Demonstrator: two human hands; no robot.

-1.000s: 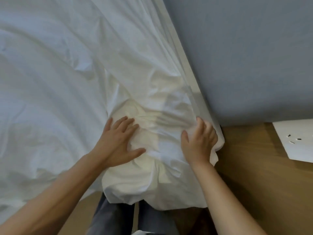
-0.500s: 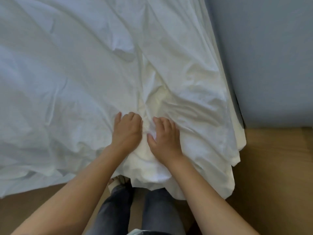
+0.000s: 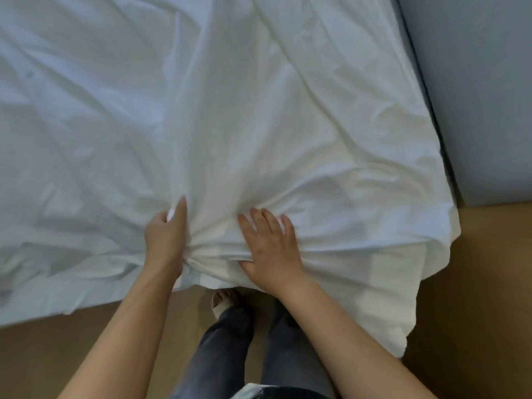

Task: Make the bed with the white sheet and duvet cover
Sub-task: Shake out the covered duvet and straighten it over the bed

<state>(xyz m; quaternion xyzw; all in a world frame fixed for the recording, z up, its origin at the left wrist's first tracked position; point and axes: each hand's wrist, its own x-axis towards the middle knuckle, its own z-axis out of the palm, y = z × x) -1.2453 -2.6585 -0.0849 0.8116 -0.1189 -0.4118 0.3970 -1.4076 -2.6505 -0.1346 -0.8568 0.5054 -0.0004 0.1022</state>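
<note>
Head view
Sheet: white sheet point(image 3: 259, 110) spread out and wrinkled, near edge hanging over the wooden floor point(image 3: 489, 283).
Left hand point(image 3: 165, 240): fingers clenched on a bunched fold of the sheet.
Right hand point(image 3: 272, 249): just beside it, fingers straight and spread, pressing the sheet.

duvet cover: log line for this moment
left hand: grips duvet cover | right hand: presses flat on it | cover: bunched between hands
</note>
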